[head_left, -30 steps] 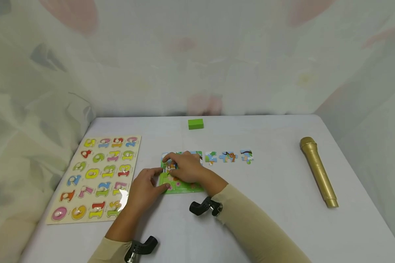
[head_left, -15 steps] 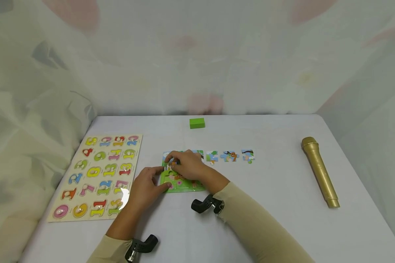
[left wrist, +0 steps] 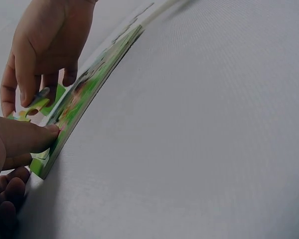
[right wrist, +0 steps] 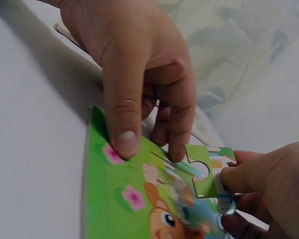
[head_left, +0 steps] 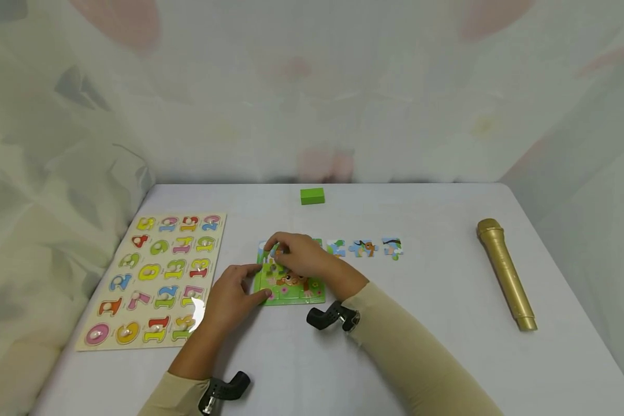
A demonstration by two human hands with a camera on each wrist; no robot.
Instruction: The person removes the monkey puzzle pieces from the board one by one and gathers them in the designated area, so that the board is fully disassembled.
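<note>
A jigsaw puzzle board (head_left: pixel 291 296) with a green border lies flat on the white table, an animal face and pink flowers showing on it. My left hand (head_left: pixel 234 297) grips its left side, the thumb (right wrist: pixel 123 119) on the top face by a pink flower. Over the board's left part, my right hand (head_left: pixel 304 257) pinches a green, white and blue jigsaw piece (right wrist: pixel 204 186) between thumb and fingers. That piece is tilted and raised off the board in the right wrist view. The right hand hides part of the board's top in the head view.
Three loose jigsaw pieces, including a middle piece (head_left: pixel 364 248), lie in a row right of the board. A number board (head_left: pixel 153 283) lies at the left. A green block (head_left: pixel 312 196) sits at the back, a gold microphone (head_left: pixel 505 274) at the right.
My right hand has risen slightly off the board with the jigsaw piece pinched, uncovering more of the animal face. The left hand keeps its place at the board's edge.
</note>
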